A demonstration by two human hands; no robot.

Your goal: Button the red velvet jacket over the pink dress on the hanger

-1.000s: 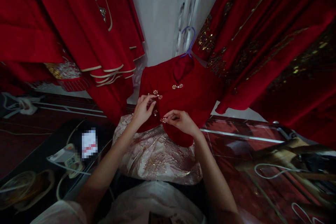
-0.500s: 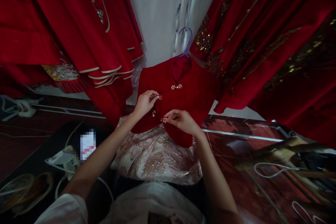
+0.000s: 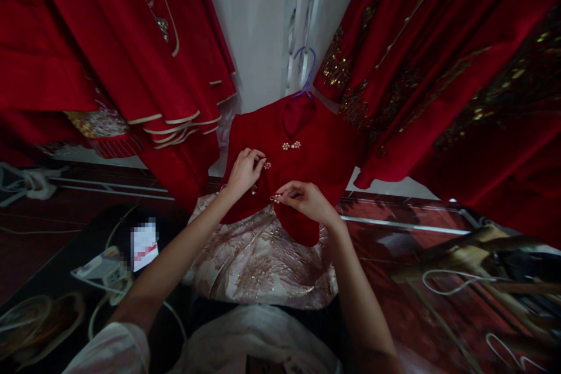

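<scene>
A red jacket (image 3: 324,163) hangs on a purple hanger (image 3: 309,73), its front partly parted low down. One pearl-and-gold flower clasp (image 3: 291,145) is joined below the collar. My left hand (image 3: 245,172) pinches the left front edge beside a second flower clasp (image 3: 267,165). Between the thumb and fingers of my right hand (image 3: 304,200) is a beaded clasp (image 3: 276,198) with a gold loop, on the right front panel. Another beaded clasp (image 3: 253,190) shows below my left hand, partly hidden. Pale brocade fabric (image 3: 263,263) spreads under the jacket's hem.
Red garments (image 3: 175,82) hang at the left, and sequinned red garments (image 3: 421,99) at the right. A dark surface at lower left carries a blurred white packet (image 3: 144,245) and cables. Wooden pieces and a white cord (image 3: 447,283) lie at lower right.
The view has shifted slightly. My left hand has turned a little over the jacket edge, and the lower left clasp is more covered. My right hand keeps its pinch on the looped clasp.
</scene>
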